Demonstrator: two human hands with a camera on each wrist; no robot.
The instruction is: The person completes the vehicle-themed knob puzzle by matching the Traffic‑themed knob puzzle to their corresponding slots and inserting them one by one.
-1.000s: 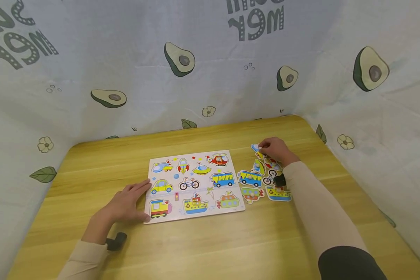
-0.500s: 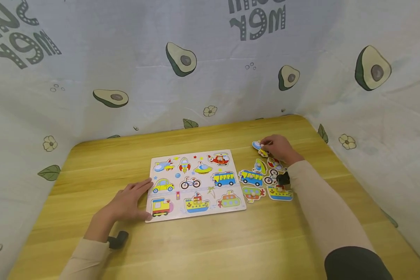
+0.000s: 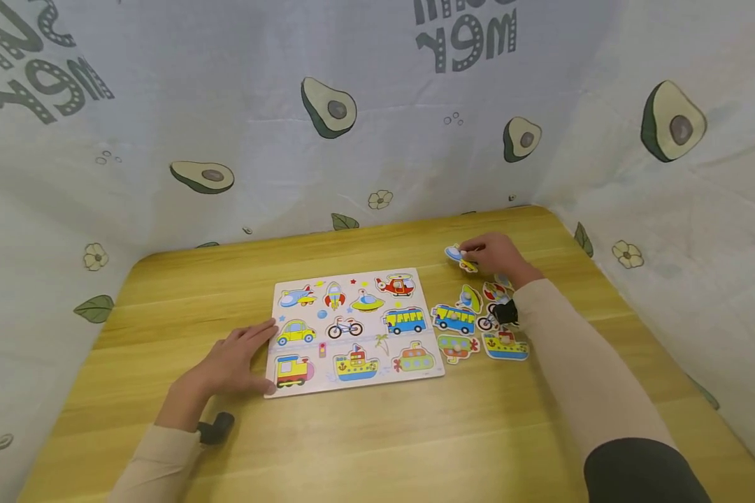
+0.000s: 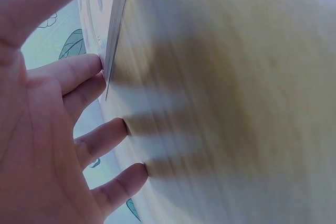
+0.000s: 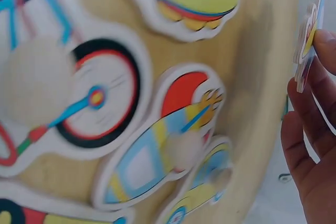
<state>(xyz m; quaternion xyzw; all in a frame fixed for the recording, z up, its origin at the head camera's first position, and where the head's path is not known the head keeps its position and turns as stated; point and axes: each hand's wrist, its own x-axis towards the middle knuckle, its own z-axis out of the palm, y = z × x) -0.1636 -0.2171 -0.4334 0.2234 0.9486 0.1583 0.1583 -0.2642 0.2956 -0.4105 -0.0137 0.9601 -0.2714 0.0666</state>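
Note:
A pale puzzle board (image 3: pixel 385 372) printed with vehicles lies on the table. My left hand (image 3: pixel 229 363) rests at its left edge, fingers spread; in the left wrist view a fingertip (image 4: pixel 94 62) touches the board's side. My right hand (image 3: pixel 497 253) pinches an airplane puzzle piece (image 3: pixel 455 256), raised behind the loose pieces. The right wrist view shows this airplane edge-on between thumb and fingers. Below it lie the bus piece (image 3: pixel 454 318), flying saucer piece (image 3: pixel 470 299), submarine piece (image 3: pixel 458 347), ship piece (image 3: pixel 506 346), bicycle piece (image 5: pixel 100 93) and rocket piece (image 5: pixel 139 166).
A yellow car piece (image 5: pixel 202 184) lies beside the rocket, partly hidden by the right arm in the head view. The wooden table (image 3: pixel 365 447) meets a white avocado-print cloth (image 3: pixel 258 126) at the back and sides. A dark wrist device (image 3: pixel 217 427) sits below the left hand.
My right hand has lifted the airplane piece away from the pile, up and slightly back. My left hand has stayed at the board's left edge, and the board has not shifted on the table.

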